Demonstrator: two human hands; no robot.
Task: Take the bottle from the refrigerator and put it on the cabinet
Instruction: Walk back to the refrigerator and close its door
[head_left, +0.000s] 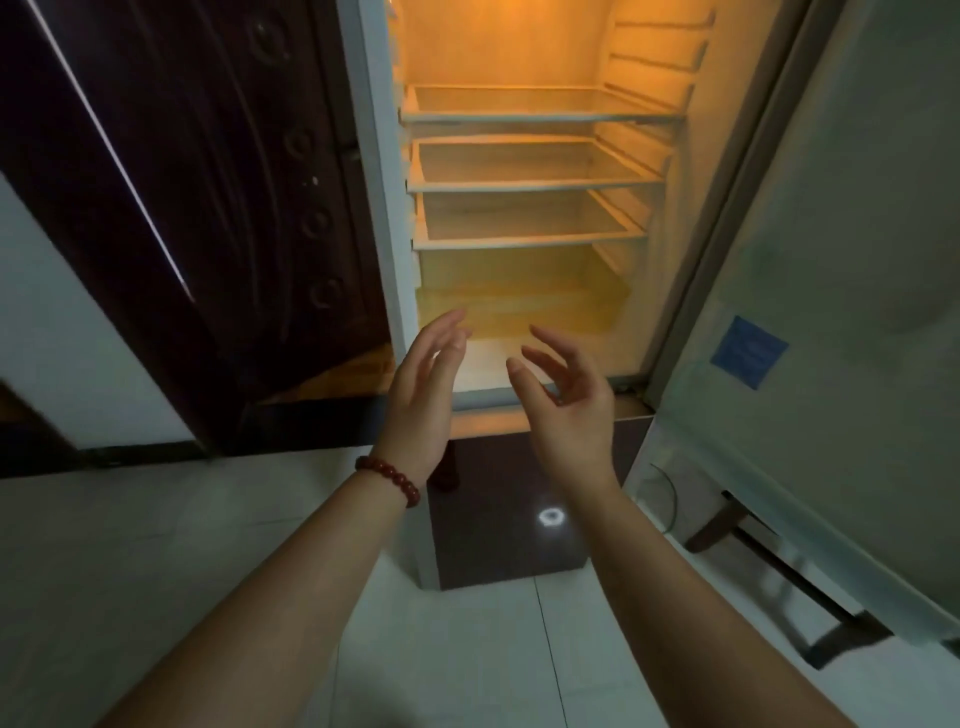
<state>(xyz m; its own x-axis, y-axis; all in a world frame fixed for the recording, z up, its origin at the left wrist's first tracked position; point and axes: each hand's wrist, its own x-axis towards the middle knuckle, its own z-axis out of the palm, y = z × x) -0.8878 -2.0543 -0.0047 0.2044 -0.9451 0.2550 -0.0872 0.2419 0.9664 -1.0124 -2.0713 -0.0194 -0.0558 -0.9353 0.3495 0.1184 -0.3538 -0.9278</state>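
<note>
Loosely spread and a little curled, the fingers (448, 338) of the left hand (423, 395) and the right hand (569, 410) hold nothing, palms turned toward each other near the bottom of the open white refrigerator (375, 208), whose amber-lit clear shelves (535, 182) rise beyond them. A dark red bead bracelet (390, 479) circles the left wrist; the pale refrigerator door (841, 234) with its blue square sticker (748, 351) stands open at the right, and a dark carved wooden door (234, 182) stands at the left. Where the bottle is cannot be told from this view.

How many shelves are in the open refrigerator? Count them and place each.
3: upper shelf, middle shelf, lower shelf, stacked one under another inside the refrigerator; others may lie above the picture's edge.
</note>
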